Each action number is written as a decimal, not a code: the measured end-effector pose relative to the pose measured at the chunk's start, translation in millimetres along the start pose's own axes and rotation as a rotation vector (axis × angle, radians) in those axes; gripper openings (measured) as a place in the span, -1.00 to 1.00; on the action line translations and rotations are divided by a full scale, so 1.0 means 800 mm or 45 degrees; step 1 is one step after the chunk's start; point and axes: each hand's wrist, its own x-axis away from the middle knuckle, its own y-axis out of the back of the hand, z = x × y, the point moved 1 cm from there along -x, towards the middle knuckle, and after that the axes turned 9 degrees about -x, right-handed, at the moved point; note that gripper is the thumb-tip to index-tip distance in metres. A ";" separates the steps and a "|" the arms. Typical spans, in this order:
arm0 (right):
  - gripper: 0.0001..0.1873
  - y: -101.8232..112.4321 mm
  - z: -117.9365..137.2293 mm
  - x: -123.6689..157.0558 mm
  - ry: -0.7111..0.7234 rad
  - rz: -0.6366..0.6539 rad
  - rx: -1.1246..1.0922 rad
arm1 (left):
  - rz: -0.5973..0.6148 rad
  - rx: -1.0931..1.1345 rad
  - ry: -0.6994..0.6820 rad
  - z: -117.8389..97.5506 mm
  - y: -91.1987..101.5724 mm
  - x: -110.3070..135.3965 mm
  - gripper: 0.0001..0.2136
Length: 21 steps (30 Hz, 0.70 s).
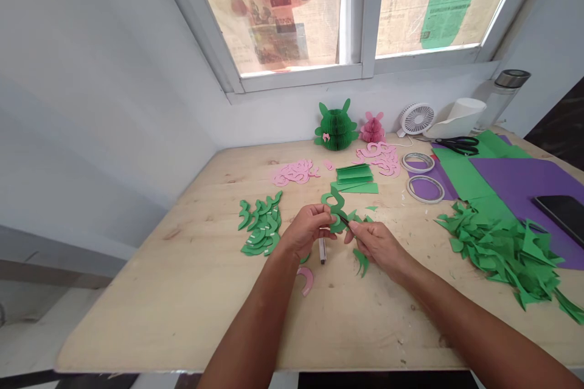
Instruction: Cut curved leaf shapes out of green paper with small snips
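Near the middle of the table, my left hand [310,228] pinches a curvy green paper cutout [336,199]. My right hand [376,246] is closed around dark, narrow scissors [344,219], whose blades meet the paper's lower part; their handles are hidden in my fingers. Below the hands lie a white pen-like stick [322,251], a pink paper arc [306,281] and a green scrap [362,261]. To the left is a pile of curved green cutouts [260,231], some with pale strips on them.
Pink cutouts [296,172], folded green paper [354,174], tape rolls [425,189] and honeycomb paper figures [336,127] are farther back. At right are green scraps [506,249], purple sheets [524,179], black-handled scissors [460,144], a phone [561,213], a fan [417,118] and a bottle [504,94].
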 end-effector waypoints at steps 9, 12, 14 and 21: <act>-0.51 -0.001 0.000 0.001 -0.002 -0.010 -0.026 | 0.018 0.018 -0.006 -0.001 0.000 0.000 -0.80; -0.51 0.000 -0.002 0.001 0.003 -0.008 -0.031 | 0.016 0.029 -0.009 -0.001 0.000 0.000 -0.80; -0.51 0.000 -0.004 0.000 0.012 -0.009 -0.024 | 0.015 0.037 -0.011 -0.001 -0.001 0.000 -0.80; -0.50 -0.001 -0.004 0.001 0.006 -0.012 -0.037 | 0.021 0.033 -0.010 -0.001 0.000 -0.001 -0.81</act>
